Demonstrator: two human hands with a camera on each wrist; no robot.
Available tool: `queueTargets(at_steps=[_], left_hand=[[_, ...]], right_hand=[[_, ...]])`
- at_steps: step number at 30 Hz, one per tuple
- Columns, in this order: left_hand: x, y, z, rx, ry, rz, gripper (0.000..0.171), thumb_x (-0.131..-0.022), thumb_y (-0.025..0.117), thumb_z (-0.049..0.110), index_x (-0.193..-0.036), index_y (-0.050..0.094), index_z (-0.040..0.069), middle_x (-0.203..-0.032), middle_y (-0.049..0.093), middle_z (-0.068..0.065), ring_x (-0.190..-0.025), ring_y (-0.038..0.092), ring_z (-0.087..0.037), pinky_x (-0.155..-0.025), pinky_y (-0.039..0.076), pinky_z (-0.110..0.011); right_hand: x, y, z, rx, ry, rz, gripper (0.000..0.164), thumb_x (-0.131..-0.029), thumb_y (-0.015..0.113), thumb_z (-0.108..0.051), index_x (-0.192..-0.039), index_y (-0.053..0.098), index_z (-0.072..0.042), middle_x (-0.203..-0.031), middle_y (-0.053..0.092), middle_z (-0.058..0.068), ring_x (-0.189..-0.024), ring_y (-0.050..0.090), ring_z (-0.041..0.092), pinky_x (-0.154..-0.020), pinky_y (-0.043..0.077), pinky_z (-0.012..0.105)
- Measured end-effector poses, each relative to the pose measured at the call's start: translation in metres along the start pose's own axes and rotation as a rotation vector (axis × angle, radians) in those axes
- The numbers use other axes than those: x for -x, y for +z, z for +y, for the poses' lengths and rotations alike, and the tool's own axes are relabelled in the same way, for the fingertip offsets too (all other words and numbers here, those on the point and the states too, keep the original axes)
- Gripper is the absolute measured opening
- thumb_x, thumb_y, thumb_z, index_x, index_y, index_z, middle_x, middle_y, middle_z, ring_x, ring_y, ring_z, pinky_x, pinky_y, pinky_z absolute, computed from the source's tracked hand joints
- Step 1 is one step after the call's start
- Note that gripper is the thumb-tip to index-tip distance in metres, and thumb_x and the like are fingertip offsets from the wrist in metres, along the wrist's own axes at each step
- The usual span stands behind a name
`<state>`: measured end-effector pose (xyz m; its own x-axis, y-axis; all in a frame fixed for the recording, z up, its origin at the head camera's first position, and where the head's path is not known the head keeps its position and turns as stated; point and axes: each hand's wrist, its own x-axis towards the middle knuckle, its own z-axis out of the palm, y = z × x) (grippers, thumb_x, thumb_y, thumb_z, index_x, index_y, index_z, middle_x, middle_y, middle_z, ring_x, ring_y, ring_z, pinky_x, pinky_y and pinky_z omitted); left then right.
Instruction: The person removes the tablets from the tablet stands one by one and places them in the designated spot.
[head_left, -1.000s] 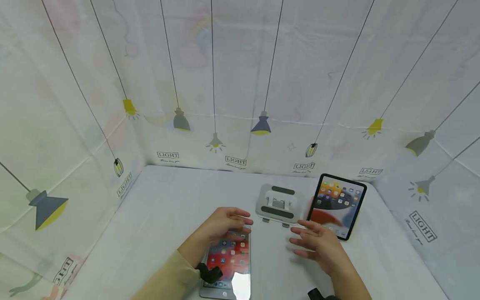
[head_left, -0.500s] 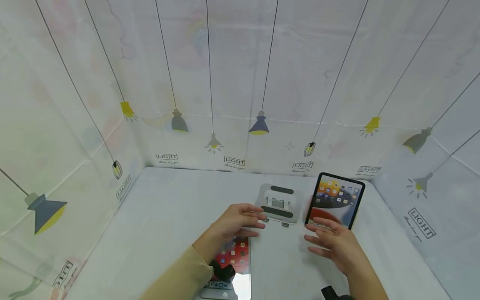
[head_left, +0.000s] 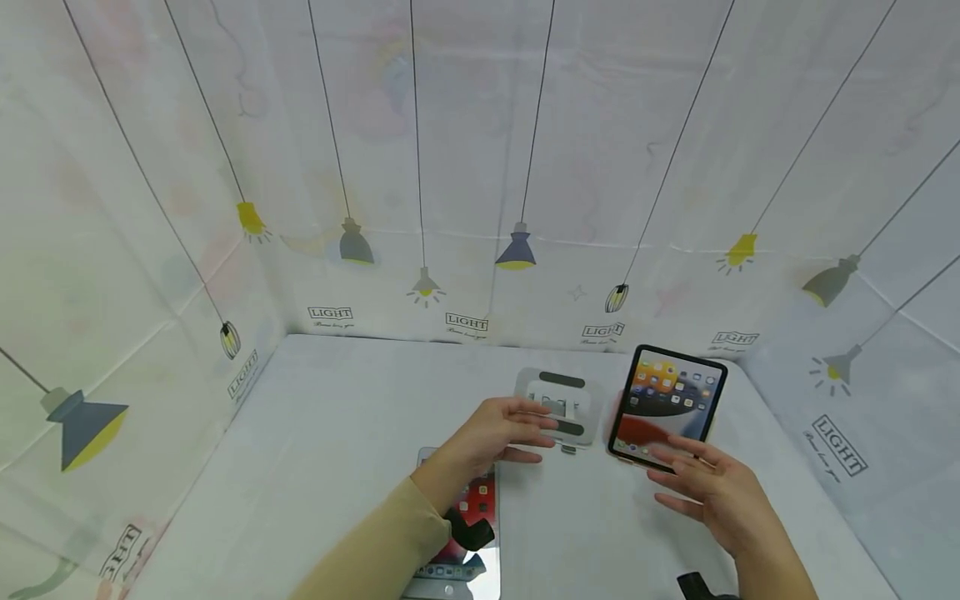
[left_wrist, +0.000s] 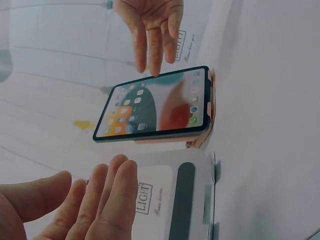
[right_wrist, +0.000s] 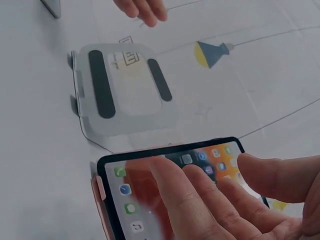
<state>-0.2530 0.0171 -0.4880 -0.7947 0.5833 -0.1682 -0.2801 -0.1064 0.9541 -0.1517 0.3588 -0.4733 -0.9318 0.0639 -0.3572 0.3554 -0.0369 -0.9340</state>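
My left hand [head_left: 498, 433], fingers extended and spread, hovers in front of a grey stand [head_left: 562, 380] with two dark pads. It covers part of that stand in the head view. To the right, my right hand [head_left: 720, 492] is held loosely open by the lower edge of a black-bordered tablet [head_left: 675, 392]. That tablet leans tilted on a pinkish support [left_wrist: 210, 120], its screen lit with app icons. Whether the right fingers touch it cannot be told. Under the left forearm lies a white-bordered tablet [head_left: 480, 500], flat and partly hidden. Neither hand grips anything.
A white table [head_left: 337, 417] bears all these things. Around it hang pale curtains [head_left: 465, 167] printed with lamps and the word LIGHT. A black wrist-camera piece [head_left: 471, 532] sits on the left wrist, and another [head_left: 701, 587] near the right wrist.
Both hands have drifted to the right. The left has passed from over the white-bordered tablet to the grey stand; the right has moved right along the black-bordered tablet's lower edge.
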Motion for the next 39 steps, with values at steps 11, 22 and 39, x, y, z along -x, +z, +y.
queueTargets(at_steps=[11, 22, 39], left_hand=[[-0.014, 0.008, 0.006, 0.019, 0.01, -0.027, 0.04, -0.103, 0.066, 0.002, -0.143, 0.065, 0.004, -0.14, 0.073, -0.017, -0.116, 0.079, -0.03, -0.091, 0.068, -0.043], [-0.03, 0.013, 0.012, 0.019, 0.011, -0.021, 0.037, -0.101, 0.07, 0.003, -0.137, 0.071, 0.011, -0.138, 0.075, -0.012, -0.123, 0.075, -0.036, -0.096, 0.066, -0.046], [-0.053, 0.021, 0.026, -0.024, 0.016, -0.043, 0.053, -0.101, 0.073, 0.005, -0.152, 0.059, 0.007, -0.152, 0.065, -0.015, -0.129, 0.073, -0.03, -0.107, 0.061, -0.05]], right_hand=[[0.004, -0.032, -0.004, -0.06, -0.035, 0.027, 0.034, -0.108, 0.067, -0.021, -0.139, 0.055, -0.03, -0.112, 0.079, -0.021, -0.105, 0.08, 0.012, -0.091, 0.068, 0.042], [0.003, -0.055, -0.008, -0.033, -0.095, 0.025, 0.029, -0.11, 0.064, -0.019, -0.133, 0.055, -0.033, -0.112, 0.079, -0.022, -0.101, 0.08, 0.009, -0.086, 0.069, 0.037], [-0.008, -0.079, -0.014, -0.105, -0.171, -0.007, 0.03, -0.11, 0.06, -0.01, -0.122, 0.065, -0.037, -0.113, 0.08, -0.017, -0.101, 0.081, 0.011, -0.084, 0.069, 0.032]])
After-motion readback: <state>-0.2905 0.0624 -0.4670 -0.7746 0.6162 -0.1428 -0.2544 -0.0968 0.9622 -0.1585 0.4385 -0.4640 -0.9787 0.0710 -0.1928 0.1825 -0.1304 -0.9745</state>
